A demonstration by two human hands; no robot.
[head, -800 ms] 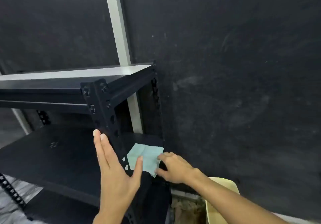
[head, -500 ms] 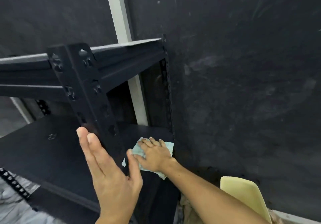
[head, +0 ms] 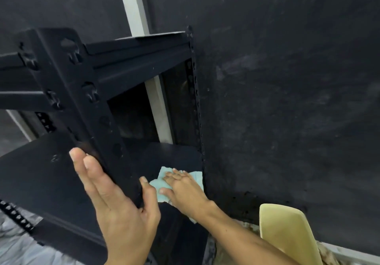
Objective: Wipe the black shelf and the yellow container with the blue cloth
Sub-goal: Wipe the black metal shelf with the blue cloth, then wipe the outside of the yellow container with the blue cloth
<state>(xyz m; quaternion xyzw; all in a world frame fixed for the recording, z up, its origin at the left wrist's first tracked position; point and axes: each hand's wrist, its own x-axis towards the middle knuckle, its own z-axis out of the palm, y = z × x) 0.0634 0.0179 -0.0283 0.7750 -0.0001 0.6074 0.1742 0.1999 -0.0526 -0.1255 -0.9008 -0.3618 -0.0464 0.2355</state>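
The black metal shelf (head: 41, 174) fills the left half of the view, with a perforated front post running down its middle. My right hand (head: 185, 190) lies flat, palm down, on the light blue cloth (head: 159, 186), pressing it onto the right end of the lower shelf board. My left hand (head: 115, 207) has its fingers straight and its thumb out, and rests against the front post, holding nothing. The yellow container (head: 285, 229) stands on the floor at the lower right, only partly in view.
A black wall (head: 287, 100) rises right behind and beside the shelf. A white vertical strip (head: 133, 7) runs up the wall behind the shelf. An upper shelf level (head: 133, 46) hangs above my right hand. Pale patterned floor (head: 16, 244) shows at the lower left.
My right hand went from pinching the cloth's edge to lying flat on top of it, and has slid it a little farther in. The camera moved closer and lower.
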